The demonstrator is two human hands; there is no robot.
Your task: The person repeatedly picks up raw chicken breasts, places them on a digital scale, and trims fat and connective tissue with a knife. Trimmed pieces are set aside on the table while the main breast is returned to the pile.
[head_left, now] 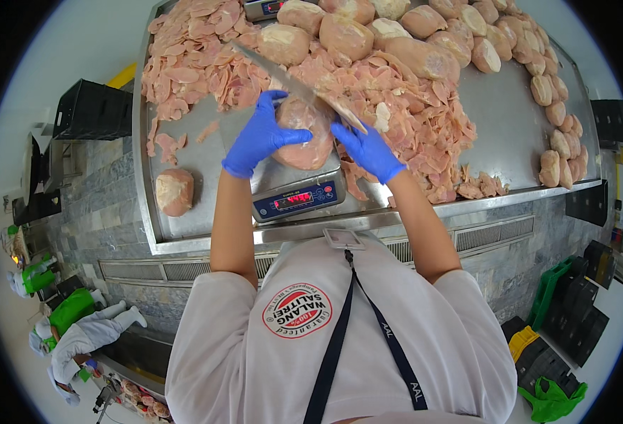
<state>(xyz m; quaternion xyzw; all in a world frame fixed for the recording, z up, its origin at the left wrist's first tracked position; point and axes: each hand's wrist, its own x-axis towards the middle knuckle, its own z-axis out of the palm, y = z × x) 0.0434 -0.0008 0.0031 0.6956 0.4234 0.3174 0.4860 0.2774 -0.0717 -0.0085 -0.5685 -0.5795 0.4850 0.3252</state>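
My left hand (262, 136), in a blue glove, grips a rounded piece of pale pink meat (303, 138) from its left side, thumb across the near part. The meat is over the steel plate of a digital scale (299, 201) with a lit red display; whether it rests on the plate I cannot tell. My right hand (369, 152), also gloved in blue, is closed at the handle of a long knife (280, 74). Its blade reaches up and left across the meat's far side. Loose pink trimmings (414, 134) lie just right of my right hand.
One meat piece (175, 191) sits alone at the steel table's (157, 233) near left. More trimmings (191, 56) are heaped at the far left. Whole pieces (347, 37) fill the back and line the right side (562, 152). Black crates (94, 112) stand beyond the table.
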